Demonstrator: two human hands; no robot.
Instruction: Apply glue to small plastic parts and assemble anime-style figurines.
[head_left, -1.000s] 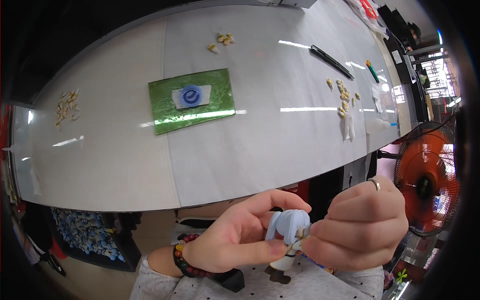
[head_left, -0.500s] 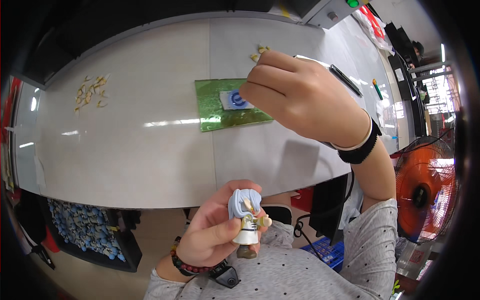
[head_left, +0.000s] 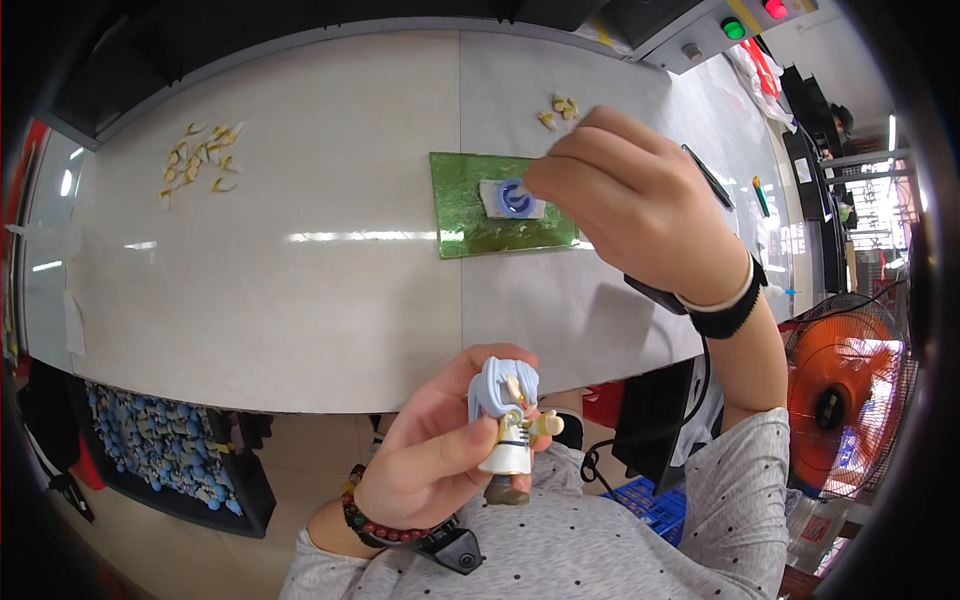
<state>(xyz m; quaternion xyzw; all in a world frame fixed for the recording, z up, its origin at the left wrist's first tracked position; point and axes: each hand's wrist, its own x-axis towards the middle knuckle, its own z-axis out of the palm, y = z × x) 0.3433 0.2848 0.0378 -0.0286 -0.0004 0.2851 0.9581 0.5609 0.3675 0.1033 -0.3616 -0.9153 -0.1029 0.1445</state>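
Note:
My left hand [head_left: 430, 445] is closed around a small toy figurine [head_left: 507, 430] with pale blue hair, a white and gold coat and brown boots. It holds the figurine upright near my body, below the table edge. Above the table, my right hand [head_left: 635, 200] is pinched with its fingertips at a small round blue dish [head_left: 511, 203]. Whatever sits between those fingertips is too small and hidden to name. Under the dish lies a white pad [head_left: 489, 199], which rests on a green plate [head_left: 455, 215]. Several small white and yellow pieces [head_left: 560, 108] lie just beyond my right hand.
More white and yellow pieces [head_left: 205, 155] are scattered at the table's left. A black pen [head_left: 708, 178] and a green brush [head_left: 761, 196] lie at the right. An orange fan [head_left: 835, 405] stands beside my right arm; a black crate [head_left: 165, 450] of blue-haired parts sits lower left.
The view has shifted, so the table things appear further right. My right hand remains pinched at the blue dish, with its fingertips slightly lower over it. My left hand still holds the figurine.

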